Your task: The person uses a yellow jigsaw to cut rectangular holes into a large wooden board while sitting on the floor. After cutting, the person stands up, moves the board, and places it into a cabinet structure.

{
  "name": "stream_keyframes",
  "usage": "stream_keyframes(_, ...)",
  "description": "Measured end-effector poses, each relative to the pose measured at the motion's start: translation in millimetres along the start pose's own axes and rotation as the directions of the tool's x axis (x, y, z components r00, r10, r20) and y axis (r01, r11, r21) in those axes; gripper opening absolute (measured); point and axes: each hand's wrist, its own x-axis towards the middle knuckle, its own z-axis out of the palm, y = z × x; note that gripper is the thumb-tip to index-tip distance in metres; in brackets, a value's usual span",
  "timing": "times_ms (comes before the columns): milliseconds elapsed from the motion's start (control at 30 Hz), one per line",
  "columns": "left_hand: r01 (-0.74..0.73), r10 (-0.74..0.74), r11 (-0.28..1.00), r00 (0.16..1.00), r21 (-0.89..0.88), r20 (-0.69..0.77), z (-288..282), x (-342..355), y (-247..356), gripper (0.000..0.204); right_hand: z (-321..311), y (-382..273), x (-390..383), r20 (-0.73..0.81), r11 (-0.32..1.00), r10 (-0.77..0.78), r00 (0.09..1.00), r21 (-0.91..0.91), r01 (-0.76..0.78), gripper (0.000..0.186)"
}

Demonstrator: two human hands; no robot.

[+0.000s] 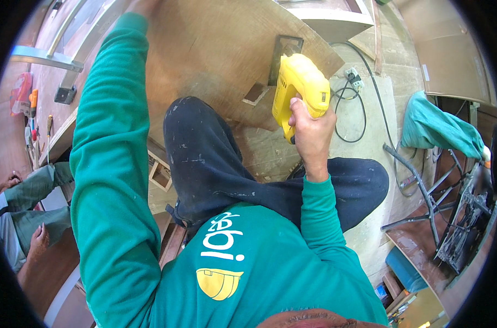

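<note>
My right hand [315, 131] is wrapped round the handle of a yellow jigsaw [306, 74]. The saw's dark base plate lies at the right part of a brown plywood sheet [204, 60], close to its edge. Beside the saw, a small rectangular cutout [255, 94] goes through the sheet. At the top edge of the picture my left hand [143, 6] reaches far out over the left side of the plywood. It is blurred and mostly cut off, so its fingers are hidden. The saw's blade cannot be seen.
A black cable runs to a power socket [354, 77] on the floor at right. A metal ladder [46, 56] stands at upper left, near screwdrivers [34, 99]. Another person's hand [39, 238] rests at left. A green cloth [437, 126] hangs by a dark metal frame [418, 180].
</note>
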Motion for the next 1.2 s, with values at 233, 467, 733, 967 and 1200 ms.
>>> stream_keyframes(233,0.006,-0.006,1.0,1.0,-0.02,0.023,-7,-5,5,0.046,1,11,-2,-0.038,0.998,-0.019,0.999,-0.053,0.017,0.025)
stream_keyframes(467,0.01,-0.01,1.0,1.0,-0.011,0.02,-2,-1,4,0.046,5,18,0,-0.087,0.99,-0.126,0.988,-0.075,0.12,0.011)
stream_keyframes(733,0.001,0.0,1.0,0.999,-0.014,0.049,-4,-1,0,0.047,1,4,0,-0.048,0.999,-0.015,0.999,-0.044,0.013,0.021)
stream_keyframes(967,-0.008,0.011,0.999,0.998,-0.042,0.067,-8,-3,2,0.047,1,3,0,-0.059,0.998,-0.047,0.997,-0.039,0.045,0.016)
stream_keyframes(1200,-0.031,0.033,0.998,0.999,-0.055,0.041,-9,-9,3,0.047,4,-5,0,-0.073,0.999,-0.017,0.997,-0.049,0.014,0.017)
